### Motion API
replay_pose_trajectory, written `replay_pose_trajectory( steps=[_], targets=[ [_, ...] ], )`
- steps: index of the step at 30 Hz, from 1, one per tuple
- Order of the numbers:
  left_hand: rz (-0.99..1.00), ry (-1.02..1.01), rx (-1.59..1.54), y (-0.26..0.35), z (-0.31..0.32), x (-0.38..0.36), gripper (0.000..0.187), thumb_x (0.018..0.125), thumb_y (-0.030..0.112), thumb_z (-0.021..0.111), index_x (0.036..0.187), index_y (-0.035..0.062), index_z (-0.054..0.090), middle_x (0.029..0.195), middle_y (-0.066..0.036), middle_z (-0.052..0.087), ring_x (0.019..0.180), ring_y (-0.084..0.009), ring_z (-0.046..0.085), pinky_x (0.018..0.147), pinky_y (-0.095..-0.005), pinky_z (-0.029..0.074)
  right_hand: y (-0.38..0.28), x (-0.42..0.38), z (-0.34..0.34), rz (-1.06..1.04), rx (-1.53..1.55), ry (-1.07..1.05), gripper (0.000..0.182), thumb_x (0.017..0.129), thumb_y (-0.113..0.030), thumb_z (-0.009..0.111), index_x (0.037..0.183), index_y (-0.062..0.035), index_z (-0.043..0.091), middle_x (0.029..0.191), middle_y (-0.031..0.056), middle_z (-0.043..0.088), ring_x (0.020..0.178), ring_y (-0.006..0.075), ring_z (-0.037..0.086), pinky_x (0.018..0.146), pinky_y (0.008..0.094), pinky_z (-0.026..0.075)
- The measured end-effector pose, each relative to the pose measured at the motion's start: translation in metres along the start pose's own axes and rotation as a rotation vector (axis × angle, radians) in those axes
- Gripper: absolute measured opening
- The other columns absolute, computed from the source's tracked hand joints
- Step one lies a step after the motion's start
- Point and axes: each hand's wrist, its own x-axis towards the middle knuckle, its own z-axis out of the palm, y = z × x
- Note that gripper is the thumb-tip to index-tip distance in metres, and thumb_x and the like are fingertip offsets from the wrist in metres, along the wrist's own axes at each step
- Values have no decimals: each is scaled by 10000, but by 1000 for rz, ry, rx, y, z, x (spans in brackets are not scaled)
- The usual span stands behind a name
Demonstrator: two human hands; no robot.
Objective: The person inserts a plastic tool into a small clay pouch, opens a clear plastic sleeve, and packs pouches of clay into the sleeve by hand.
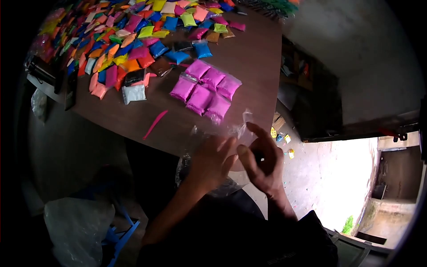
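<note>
Both hands are close together at the table's near edge, over clear plastic. My left hand (209, 162) has its fingers bent toward the right one and is partly blurred; what it touches is hard to make out. With thumb and forefinger curved, my right hand (264, 158) is beside a thin clear plastic bag (240, 129), and its forefinger touches the film. More crumpled clear plastic (227, 188) lies below the hands, over the lap. Just beyond them, several pink-purple packets (200, 97) lie side by side in two rows on the brown table (253, 58).
A large pile of small coloured packets (129, 40) covers the table's far left. A magenta strip (155, 124) lies near the front edge. At lower left are a plastic sack (78, 227) and a blue stool (126, 233). Small packets (284, 135) lie on the floor at right.
</note>
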Motion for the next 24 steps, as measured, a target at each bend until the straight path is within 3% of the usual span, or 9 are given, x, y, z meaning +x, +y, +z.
replay_pose_trajectory(
  steps=[2, 4, 6, 8, 10, 16, 19, 24],
  targets=[
    [-62, -19, -18, 2, -6, 4, 521, 936, 303, 742, 1368, 43, 613, 1258, -188, 656, 1112, -400, 657, 925, -494, 548, 11, 6, -17, -70, 150, 24, 570, 1022, -231, 681, 1465, 93, 526, 705, -19, 573, 631, 54, 520, 594, 234, 396],
    [-122, -40, -35, 3, -12, 7, 579, 919, 313, 769, 1399, 33, 604, 1265, -196, 664, 1133, -416, 655, 946, -490, 558, 23, 16, -38, -108, 214, 80, 553, 1066, -314, 609, 1446, 84, 546, 754, 4, 599, 681, 72, 558, 644, 230, 433],
    [-45, 10, -123, 1, -16, 9, 624, 897, 322, 810, 1402, 21, 601, 1291, -204, 666, 1148, -415, 658, 953, -469, 564, 51, 39, -40, -9, 199, 190, 512, 1090, -327, 564, 1409, 73, 582, 850, 31, 640, 756, 97, 609, 690, 240, 469],
    [-31, 2, -112, 3, -16, 7, 625, 896, 311, 815, 1404, 17, 599, 1304, -207, 664, 1160, -412, 657, 961, -460, 564, 80, 60, -35, 151, 276, 194, 452, 1114, -339, 559, 1364, 30, 637, 1079, 79, 694, 961, 148, 655, 777, 286, 532],
    [-25, -1, -100, 1, -15, 7, 627, 896, 300, 820, 1406, 12, 597, 1317, -210, 662, 1173, -410, 656, 970, -450, 564, 95, 64, -31, 99, 177, 153, 430, 1121, -343, 556, 1355, 6, 651, 1149, 85, 697, 1030, 158, 649, 843, 306, 542],
    [-107, -23, -161, -1, -15, 5, 622, 894, 284, 825, 1397, -6, 602, 1333, -201, 658, 1182, -408, 654, 991, -447, 554, 112, 68, -24, 50, 414, -68, 293, 1116, -236, 575, 1226, 14, 681, 1124, 98, 733, 1018, 167, 689, 922, 300, 545],
    [-39, -3, -109, -5, -14, 2, 547, 894, 269, 819, 1326, -19, 647, 1356, -187, 647, 1178, -407, 651, 996, -458, 550, 118, 73, -22, -8, 585, 3, 253, 1117, -216, 566, 1178, -3, 689, 1089, 94, 743, 987, 168, 699, 887, 308, 561],
    [-5, -195, -3, 5, -35, -8, 410, 861, 221, 825, 1179, -13, 714, 1362, -151, 643, 1239, -380, 606, 1063, -477, 504, 126, 81, -33, -28, 734, 242, 243, 1128, -213, 522, 1158, -32, 680, 1056, 93, 753, 929, 193, 720, 820, 316, 575]
  ],
)
